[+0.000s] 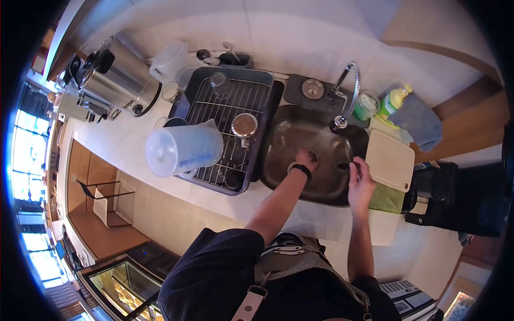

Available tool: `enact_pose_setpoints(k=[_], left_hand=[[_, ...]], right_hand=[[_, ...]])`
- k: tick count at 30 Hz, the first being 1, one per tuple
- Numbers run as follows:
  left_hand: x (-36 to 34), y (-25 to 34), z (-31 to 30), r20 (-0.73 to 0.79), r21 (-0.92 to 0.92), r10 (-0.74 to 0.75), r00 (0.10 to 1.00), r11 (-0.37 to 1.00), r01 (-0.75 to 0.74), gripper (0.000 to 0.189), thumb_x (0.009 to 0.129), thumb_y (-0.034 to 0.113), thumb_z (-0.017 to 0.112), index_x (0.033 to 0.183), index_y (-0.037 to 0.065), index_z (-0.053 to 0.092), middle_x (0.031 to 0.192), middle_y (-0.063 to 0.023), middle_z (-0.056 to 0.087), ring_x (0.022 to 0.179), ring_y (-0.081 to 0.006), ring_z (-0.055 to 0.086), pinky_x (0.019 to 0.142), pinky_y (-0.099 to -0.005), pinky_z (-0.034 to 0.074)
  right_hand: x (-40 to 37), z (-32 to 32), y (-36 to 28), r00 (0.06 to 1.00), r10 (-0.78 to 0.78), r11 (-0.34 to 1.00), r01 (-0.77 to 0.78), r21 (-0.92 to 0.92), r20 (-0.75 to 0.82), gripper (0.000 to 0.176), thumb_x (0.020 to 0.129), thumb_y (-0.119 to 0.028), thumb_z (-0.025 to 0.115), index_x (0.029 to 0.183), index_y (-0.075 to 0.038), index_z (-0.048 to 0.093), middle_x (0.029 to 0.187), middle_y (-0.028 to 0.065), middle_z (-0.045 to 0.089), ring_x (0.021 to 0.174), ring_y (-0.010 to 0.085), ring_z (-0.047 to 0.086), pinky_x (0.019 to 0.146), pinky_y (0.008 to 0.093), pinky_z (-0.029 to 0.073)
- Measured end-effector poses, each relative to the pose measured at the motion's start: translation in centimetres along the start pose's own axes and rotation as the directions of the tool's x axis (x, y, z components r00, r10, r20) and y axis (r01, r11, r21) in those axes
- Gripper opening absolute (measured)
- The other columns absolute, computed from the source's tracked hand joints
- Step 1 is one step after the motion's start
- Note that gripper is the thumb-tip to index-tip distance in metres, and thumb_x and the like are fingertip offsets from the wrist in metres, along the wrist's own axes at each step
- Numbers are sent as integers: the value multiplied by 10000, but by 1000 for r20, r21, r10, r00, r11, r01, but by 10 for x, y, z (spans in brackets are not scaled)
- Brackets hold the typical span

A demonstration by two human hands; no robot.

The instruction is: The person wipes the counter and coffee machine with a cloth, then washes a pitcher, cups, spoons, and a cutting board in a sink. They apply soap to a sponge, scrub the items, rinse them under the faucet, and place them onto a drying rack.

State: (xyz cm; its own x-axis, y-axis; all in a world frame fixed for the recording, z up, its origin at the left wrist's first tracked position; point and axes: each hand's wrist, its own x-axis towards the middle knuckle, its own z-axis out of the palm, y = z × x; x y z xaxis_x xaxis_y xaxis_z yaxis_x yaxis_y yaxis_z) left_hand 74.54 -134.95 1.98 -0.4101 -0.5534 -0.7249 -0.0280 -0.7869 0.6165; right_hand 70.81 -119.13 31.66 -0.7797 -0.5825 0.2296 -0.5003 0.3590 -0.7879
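My left hand (304,159), with a black band at the wrist, reaches down into the dark sink (278,171). Its fingers point down beside the round drain (315,158) and are mostly hidden, so their grip does not show. Over the sink's right side, my right hand (362,186) has its fingers curled. At its fingertips is a small dark object (344,167), whose kind I cannot make out. Behind both hands stands the chrome faucet (339,96) with its coiled hose, its spray head hanging over the back of the basin.
Left of the sink, a drying rack (257,155) bears a large translucent pitcher (184,148), a metal cup (244,125) and a glass (219,84). To the right are a white cutting board (391,158), a green cloth (386,198) and a yellow soap bottle (395,101). A steel urn (120,77) stands far left.
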Motion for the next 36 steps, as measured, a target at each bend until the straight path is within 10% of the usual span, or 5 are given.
enact_pose_setpoints(k=[3, 9, 21, 27, 36], left_hand=[[-95, 53, 18, 43, -484, -234, 971, 846, 225, 490, 940, 310, 492, 1388, 123, 430, 1455, -91, 407, 1321, -255, 380, 1029, -521, 334], [-109, 26, 18, 272, -301, -215, 938, 907, 295, 421, 929, 318, 531, 1326, 179, 519, 1475, -54, 411, 1320, -241, 386, 1086, -489, 265], [-180, 54, -5, 201, -93, 33, 979, 996, -15, 305, 928, 206, 543, 1201, 77, 587, 1204, -58, 593, 1199, -177, 484, 1043, -314, 328], [-179, 55, -7, 258, -80, 31, 966, 997, -11, 286, 922, 181, 558, 1172, 52, 608, 1160, -65, 605, 1153, -172, 503, 1015, -302, 343], [-187, 73, -16, 250, -86, -23, 968, 995, 46, 302, 899, 174, 594, 1150, 8, 622, 1104, -78, 657, 1090, -182, 569, 989, -302, 385]], right_hand=[[21, -3, -64, 977, -212, 975, 212, 67, -12, 231, 932, -82, 666, 1142, 2, 620, 1033, 113, 715, 890, 141, 703, 777, 292, 575], [132, 91, -193, 821, -556, 717, 551, 427, -127, 193, 925, -24, 658, 1110, 12, 617, 1003, 125, 717, 929, 157, 705, 802, 284, 570], [264, 307, -261, 766, -532, 776, 612, -153, 362, 264, 916, -267, 596, 1084, -72, 654, 933, 167, 715, 935, 351, 678, 820, 452, 537], [262, 348, -275, 557, -705, 357, 814, -458, 439, 197, 841, -225, 620, 929, -73, 710, 856, 112, 712, 994, 285, 652, 889, 424, 464], [256, 376, -278, 540, -696, 278, 810, -516, 473, 177, 782, -230, 674, 825, -73, 743, 823, 101, 725, 975, 242, 618, 925, 405, 333]])
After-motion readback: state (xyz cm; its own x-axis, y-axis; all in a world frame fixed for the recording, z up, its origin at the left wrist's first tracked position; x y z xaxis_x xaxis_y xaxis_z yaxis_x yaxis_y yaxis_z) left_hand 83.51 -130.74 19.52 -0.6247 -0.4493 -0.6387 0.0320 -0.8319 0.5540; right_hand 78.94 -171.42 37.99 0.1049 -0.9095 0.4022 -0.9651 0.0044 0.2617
